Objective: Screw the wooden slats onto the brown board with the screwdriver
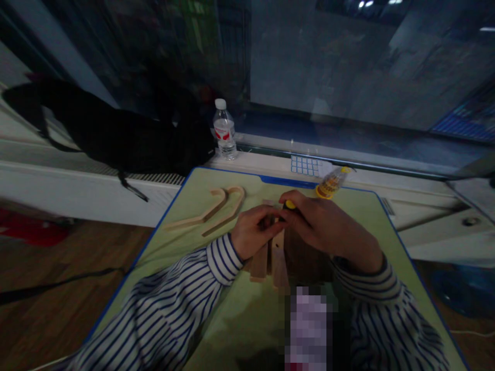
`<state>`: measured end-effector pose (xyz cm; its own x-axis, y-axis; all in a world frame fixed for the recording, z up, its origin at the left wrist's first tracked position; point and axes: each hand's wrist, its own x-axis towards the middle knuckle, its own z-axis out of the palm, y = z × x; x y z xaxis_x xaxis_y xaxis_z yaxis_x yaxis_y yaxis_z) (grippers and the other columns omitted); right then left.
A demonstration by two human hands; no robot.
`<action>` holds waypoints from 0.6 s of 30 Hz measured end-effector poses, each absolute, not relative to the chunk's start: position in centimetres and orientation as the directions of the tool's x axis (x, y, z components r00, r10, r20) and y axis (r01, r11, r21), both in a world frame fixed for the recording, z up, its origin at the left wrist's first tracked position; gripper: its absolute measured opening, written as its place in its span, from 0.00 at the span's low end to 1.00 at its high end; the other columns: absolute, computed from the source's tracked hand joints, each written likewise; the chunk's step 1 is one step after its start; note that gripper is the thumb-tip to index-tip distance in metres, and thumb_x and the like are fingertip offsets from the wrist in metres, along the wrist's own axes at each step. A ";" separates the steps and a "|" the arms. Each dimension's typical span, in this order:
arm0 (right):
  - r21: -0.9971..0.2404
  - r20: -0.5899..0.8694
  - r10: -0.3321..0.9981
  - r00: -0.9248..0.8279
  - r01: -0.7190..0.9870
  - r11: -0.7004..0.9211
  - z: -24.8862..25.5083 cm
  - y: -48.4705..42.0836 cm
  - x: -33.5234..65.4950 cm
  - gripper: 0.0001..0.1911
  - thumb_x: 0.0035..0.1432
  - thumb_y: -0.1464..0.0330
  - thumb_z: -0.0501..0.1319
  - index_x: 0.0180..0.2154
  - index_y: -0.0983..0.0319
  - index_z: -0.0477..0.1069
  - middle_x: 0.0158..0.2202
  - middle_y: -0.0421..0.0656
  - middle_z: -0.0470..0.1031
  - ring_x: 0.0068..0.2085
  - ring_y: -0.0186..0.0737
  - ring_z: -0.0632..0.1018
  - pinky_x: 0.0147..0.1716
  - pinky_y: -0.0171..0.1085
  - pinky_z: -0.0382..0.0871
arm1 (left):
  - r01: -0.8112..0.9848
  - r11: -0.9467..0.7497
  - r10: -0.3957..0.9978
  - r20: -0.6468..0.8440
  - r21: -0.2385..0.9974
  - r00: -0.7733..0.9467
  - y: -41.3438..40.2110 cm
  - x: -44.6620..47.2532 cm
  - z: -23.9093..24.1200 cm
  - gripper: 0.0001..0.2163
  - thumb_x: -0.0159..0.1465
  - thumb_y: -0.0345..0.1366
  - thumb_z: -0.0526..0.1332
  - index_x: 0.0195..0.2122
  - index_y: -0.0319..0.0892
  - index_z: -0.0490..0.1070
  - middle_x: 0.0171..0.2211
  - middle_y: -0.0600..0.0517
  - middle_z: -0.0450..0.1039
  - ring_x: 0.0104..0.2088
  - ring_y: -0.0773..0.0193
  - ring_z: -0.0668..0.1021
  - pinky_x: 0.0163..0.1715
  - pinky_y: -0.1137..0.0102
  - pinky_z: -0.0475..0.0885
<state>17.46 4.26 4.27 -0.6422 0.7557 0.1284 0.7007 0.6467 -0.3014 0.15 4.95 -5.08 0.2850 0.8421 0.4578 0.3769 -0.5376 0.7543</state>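
Note:
My right hand point(325, 221) is wrapped round the black and yellow handle of a screwdriver point(289, 205), whose shaft is hidden. Close against it, my left hand point(257, 229) has its thumb and fingers pinched together over the wooden pieces; what lies between them does not show. Below both hands are narrow wooden slats point(277, 257), one with a small dark hole. A darker brown board or shadowed surface point(305, 252) lies beside them, under my right hand. To the left, two hook-ended wooden strips point(228, 216) lie flat on the table.
The pale green table point(232, 319) has a blue edge. A yellow-capped clear bottle point(332, 183) stands at its back right. On the sill are a water bottle point(225, 131), a blue grid sheet point(305, 165) and a black bag point(127, 134). A dark strap crosses at left.

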 end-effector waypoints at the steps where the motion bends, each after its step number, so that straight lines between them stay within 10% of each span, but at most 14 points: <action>1: -0.307 0.130 0.755 -0.643 0.698 0.647 4.3 4.3 17.4 0.15 0.66 0.62 0.45 0.48 0.64 0.60 0.35 0.48 0.76 0.36 0.40 0.76 0.32 0.36 0.63 | 0.373 -0.536 0.843 0.462 0.757 0.274 4.9 0.2 -5.2 0.10 0.59 0.40 0.62 0.36 0.38 0.73 0.25 0.53 0.72 0.23 0.70 0.70 0.25 0.75 0.66; 18: -0.472 0.296 0.693 -0.657 0.530 0.704 3.8 4.5 17.8 0.18 0.62 0.69 0.54 0.53 0.64 0.63 0.50 0.49 0.72 0.48 0.39 0.74 0.47 0.40 0.68 | 0.343 -0.555 0.832 0.499 0.758 0.243 4.5 0.3 -5.2 0.09 0.58 0.38 0.63 0.37 0.39 0.75 0.30 0.50 0.75 0.27 0.69 0.74 0.28 0.75 0.70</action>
<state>17.76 4.51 3.76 -0.6571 0.6933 0.2961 0.5300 0.7042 -0.4725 0.25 4.49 -5.20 0.2429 0.8320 0.4988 0.3433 -0.5546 0.7580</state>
